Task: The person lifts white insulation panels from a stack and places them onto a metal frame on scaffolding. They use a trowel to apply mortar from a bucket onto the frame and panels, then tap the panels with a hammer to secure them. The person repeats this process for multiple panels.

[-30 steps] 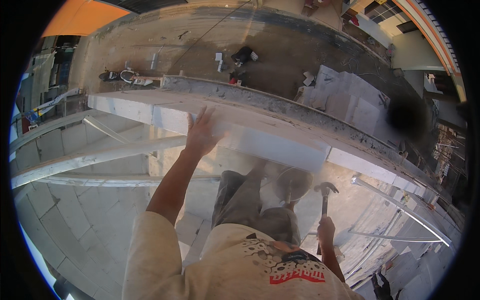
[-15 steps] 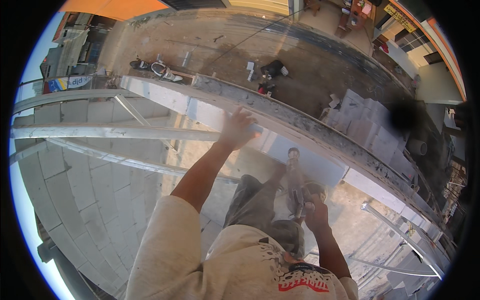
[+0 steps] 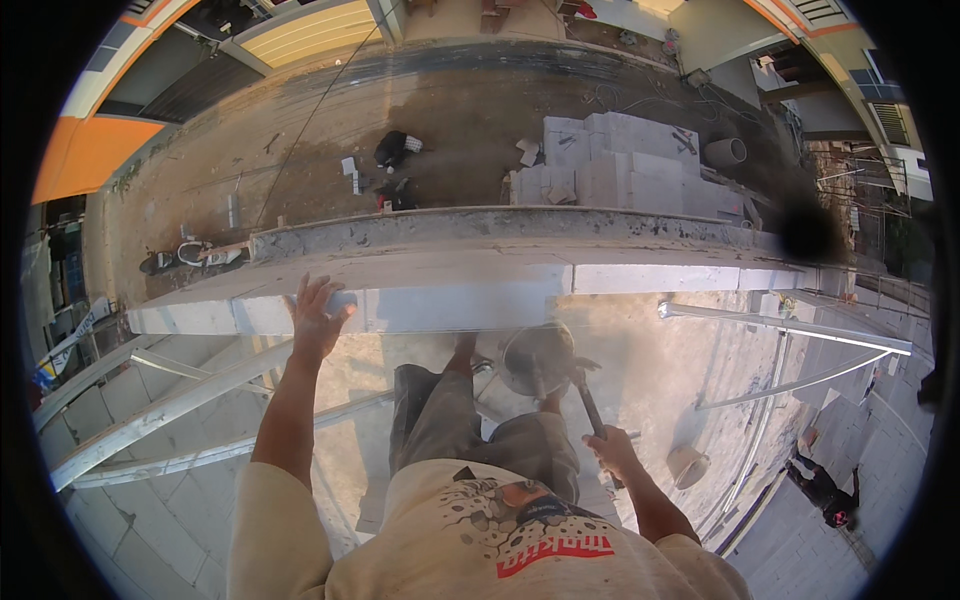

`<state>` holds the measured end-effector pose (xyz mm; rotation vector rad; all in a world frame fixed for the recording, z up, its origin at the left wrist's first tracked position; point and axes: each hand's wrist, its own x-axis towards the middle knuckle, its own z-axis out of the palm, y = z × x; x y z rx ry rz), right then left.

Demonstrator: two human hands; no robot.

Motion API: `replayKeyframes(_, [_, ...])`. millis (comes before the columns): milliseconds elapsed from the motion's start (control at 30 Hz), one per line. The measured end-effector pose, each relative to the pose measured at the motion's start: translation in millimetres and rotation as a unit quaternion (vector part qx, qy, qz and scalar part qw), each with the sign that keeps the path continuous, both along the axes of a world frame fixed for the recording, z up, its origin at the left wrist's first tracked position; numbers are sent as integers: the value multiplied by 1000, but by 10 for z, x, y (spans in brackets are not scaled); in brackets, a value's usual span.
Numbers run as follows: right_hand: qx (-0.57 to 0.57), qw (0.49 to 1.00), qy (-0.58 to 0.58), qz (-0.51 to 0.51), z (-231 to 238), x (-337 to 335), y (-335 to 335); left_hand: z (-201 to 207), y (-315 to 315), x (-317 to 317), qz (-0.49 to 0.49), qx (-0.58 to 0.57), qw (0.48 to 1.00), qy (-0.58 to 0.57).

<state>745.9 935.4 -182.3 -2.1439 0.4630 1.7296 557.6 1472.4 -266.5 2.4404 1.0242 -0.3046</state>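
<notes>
My left hand [image 3: 322, 315] lies against the white block wall [image 3: 450, 300], its fingers spread over the near upper edge. A pale bluish patch shows beside its thumb; I cannot tell whether that is a separate thing. My right hand [image 3: 615, 452] is closed round the handle of a hammer [image 3: 590, 402], held low on the near side of the wall. The hammer's head points away from me, close to a round bucket [image 3: 512, 365] below. Something inside the bucket is too blurred to name.
Metal bars slope at left [image 3: 190, 400] and right [image 3: 790, 328]. A pale bucket [image 3: 688, 466] stands lower right, and a person in dark clothes [image 3: 830, 490] is farther right. Beyond the wall are stacked white blocks [image 3: 640, 165], a concrete pipe [image 3: 725, 152] and a motorbike [image 3: 200, 255].
The view has swung right, so the wall now runs nearly level. My right hand and the hammer are farther from the wall's face; my left hand remains at the wall's edge.
</notes>
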Motion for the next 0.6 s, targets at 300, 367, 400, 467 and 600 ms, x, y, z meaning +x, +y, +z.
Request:
replayKeyframes(300, [231,641,-210,-702,-1126,719,-49,43,17,46,-1,-4,999,47])
replayKeyframes(367, [232,667,-168,-688,-1221,648,282,47,14,53,0,-8,999,37])
replayKeyframes(400, [225,698,-129,-667,-1265,508,509,50,9,51,3,-8,999,42])
replayKeyframes(467, [204,828,62,-519,-1198,244,819,56,2,52,12,-18,999,39])
replayKeyframes(600, [152,900,89,-400,-971,227,995,73,11,73,15,-18,999,47])
